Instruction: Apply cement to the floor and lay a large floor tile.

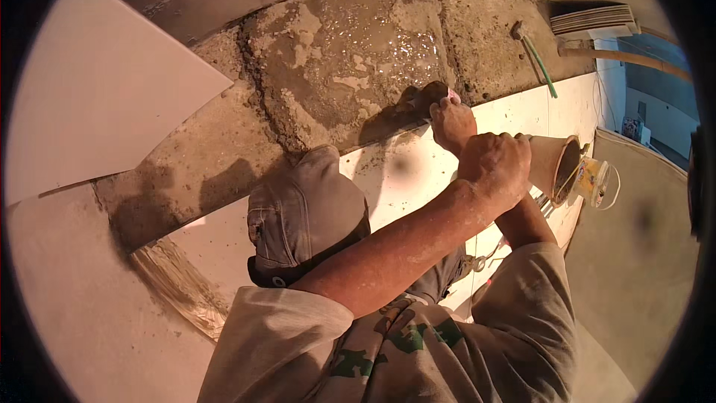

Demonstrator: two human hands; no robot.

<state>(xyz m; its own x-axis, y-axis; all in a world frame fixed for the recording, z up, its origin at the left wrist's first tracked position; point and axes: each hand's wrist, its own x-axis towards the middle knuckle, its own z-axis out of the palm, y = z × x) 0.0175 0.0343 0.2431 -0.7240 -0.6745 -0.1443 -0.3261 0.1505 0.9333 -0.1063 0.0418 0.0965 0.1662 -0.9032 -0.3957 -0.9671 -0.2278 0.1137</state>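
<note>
My left hand (494, 166) is closed, its forearm crossing over my right one, beside a pale bucket (544, 166); what it grips is hidden. Beyond it my right hand (452, 123) is closed on a dark tool (424, 98) with a pink part, at the border between a wet mortar patch (343, 37) and white floor tiles (507, 114). My bent knee (306, 216) in grey trousers is beside that border. A small yellow pail (593, 183) with a handle is right of the pale bucket.
A large white tile (112, 89) lies at the left. A green-handled hammer (538, 60) rests on rough floor at upper right, near stacked tiles (593, 19) and wooden poles (626, 57). Crumpled brown sheeting (179, 283) lies at lower left; a blue-lit area (656, 112) is far right.
</note>
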